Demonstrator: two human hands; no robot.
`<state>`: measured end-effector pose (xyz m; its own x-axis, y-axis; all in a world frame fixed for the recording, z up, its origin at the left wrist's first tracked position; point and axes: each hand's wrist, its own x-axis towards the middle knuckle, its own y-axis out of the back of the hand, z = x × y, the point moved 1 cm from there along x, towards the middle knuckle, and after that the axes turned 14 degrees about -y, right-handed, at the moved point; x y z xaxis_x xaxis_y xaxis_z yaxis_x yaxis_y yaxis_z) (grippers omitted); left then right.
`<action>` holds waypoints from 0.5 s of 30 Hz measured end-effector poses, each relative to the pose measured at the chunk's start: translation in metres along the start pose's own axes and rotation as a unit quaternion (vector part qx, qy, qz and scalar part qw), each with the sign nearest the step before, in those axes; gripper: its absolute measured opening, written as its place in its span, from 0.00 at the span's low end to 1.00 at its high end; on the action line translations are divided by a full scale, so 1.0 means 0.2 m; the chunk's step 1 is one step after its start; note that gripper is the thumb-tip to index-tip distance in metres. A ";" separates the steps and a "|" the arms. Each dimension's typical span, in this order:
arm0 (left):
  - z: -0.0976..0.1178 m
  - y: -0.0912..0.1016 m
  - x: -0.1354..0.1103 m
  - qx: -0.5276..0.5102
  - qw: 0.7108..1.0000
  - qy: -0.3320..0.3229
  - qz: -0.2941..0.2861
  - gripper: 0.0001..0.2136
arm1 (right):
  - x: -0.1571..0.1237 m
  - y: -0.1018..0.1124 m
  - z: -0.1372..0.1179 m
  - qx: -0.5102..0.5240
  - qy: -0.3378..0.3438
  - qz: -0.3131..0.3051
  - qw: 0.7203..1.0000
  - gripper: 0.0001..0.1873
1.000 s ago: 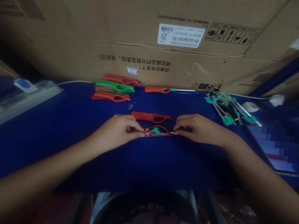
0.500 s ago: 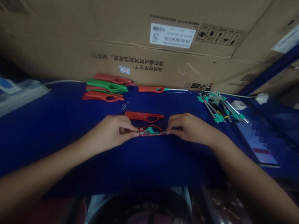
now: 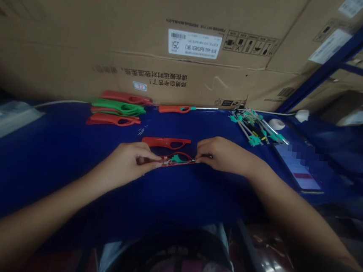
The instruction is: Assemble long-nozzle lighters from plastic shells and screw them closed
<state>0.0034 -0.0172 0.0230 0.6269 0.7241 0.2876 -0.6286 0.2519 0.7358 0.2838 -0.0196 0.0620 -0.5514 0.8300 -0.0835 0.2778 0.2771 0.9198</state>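
Note:
An opened red lighter casing half (image 3: 183,163) lies low over the blue table, with a green trigger (image 3: 176,158) and thin wires inside it. My left hand (image 3: 133,161) pinches the casing's left end between thumb and fingers. At the opposite end my right hand (image 3: 218,156) is closed on the lighter's metal nozzle tube (image 3: 194,160), most of which the fingers hide. Just behind, a second red casing half (image 3: 166,142) rests on the table, touched by neither hand.
Red and green casings (image 3: 117,107) are stacked at back left, beside an assembled orange lighter (image 3: 174,109). Several nozzle tubes with green triggers (image 3: 255,127) lie in a heap at back right, near a phone (image 3: 298,167). A cardboard box (image 3: 114,32) walls the rear.
The whole scene has shifted slightly left as the head view turned. Both hands keep their hold on the casing and the tube, with little visible movement.

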 end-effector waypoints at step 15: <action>0.00 -0.01 0.00 -0.020 1.000 0.015 0.007 0.10 | -0.01 0.02 0.02 0.010 0.010 -0.020 1.000 0.11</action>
<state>0.0045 -0.0176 0.0215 0.6036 0.7468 0.2792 -0.6556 0.2656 0.7068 0.2882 -0.0179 0.0654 -0.5778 0.8084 -0.1123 0.2715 0.3201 0.9077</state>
